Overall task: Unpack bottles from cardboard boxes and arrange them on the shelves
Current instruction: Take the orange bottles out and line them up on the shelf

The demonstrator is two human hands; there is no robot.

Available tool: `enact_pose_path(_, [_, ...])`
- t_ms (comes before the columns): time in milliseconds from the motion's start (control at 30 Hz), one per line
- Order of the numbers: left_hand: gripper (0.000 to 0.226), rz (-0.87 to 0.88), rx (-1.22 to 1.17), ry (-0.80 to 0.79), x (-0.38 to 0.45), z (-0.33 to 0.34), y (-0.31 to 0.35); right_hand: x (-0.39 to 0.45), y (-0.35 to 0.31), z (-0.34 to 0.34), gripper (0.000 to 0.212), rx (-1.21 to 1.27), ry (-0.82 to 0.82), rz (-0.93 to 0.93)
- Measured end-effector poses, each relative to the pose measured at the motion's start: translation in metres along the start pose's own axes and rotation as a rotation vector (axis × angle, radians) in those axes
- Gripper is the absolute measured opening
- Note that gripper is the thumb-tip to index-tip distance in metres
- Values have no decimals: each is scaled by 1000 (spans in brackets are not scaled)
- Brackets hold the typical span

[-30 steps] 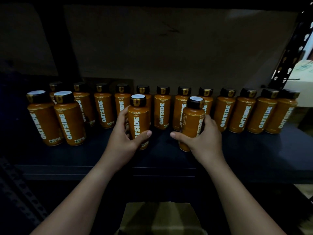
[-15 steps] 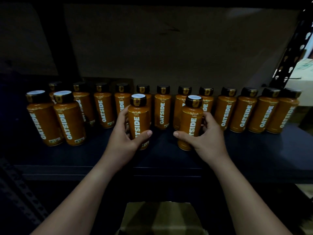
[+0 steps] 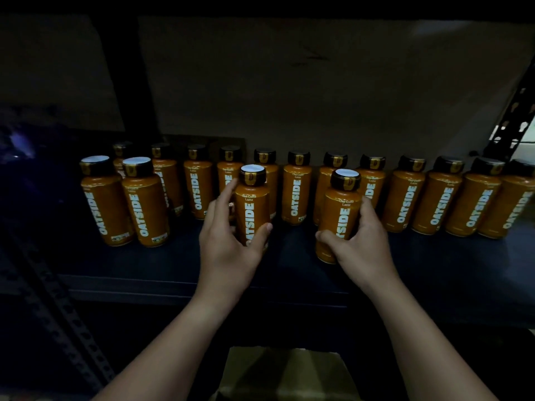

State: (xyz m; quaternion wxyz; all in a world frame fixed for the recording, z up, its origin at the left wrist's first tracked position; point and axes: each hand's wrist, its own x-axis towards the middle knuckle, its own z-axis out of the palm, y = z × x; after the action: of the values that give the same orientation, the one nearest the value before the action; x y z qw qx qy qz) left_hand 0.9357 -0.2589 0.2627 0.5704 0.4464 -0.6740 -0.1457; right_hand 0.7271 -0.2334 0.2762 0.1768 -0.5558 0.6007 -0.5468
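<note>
My left hand [image 3: 228, 250] has its fingers [image 3: 224, 198] curled round one orange bottle [image 3: 251, 204], and my right hand [image 3: 363, 250] grips a second bottle [image 3: 341, 212], both upright on the dark shelf [image 3: 173, 264]. Close behind them I see the back row of bottles [image 3: 405, 195], two more [image 3: 127, 204] to the left, and a cardboard box [image 3: 286, 371] below. Since a second ago, the right bottle has turned label-forward.

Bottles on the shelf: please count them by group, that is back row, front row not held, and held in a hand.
Back row bottles: 12
Front free bottles: 2
Held bottles: 2
Total: 16
</note>
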Motion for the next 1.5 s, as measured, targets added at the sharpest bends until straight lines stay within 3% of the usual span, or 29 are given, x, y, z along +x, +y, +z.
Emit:
enact_pose_path(367, [87,-25,142,155,0,-47,-17,-9,-30,68,85,-3,-114,-80])
enact_pose_path(667, [87,-5,226,179,7,-71,-36,-9,-51,122,98,-43,-181,-120])
enact_pose_path(1500, [92,-7,273,162,17,-71,-46,-11,-56,137,89,-91,-228,-131])
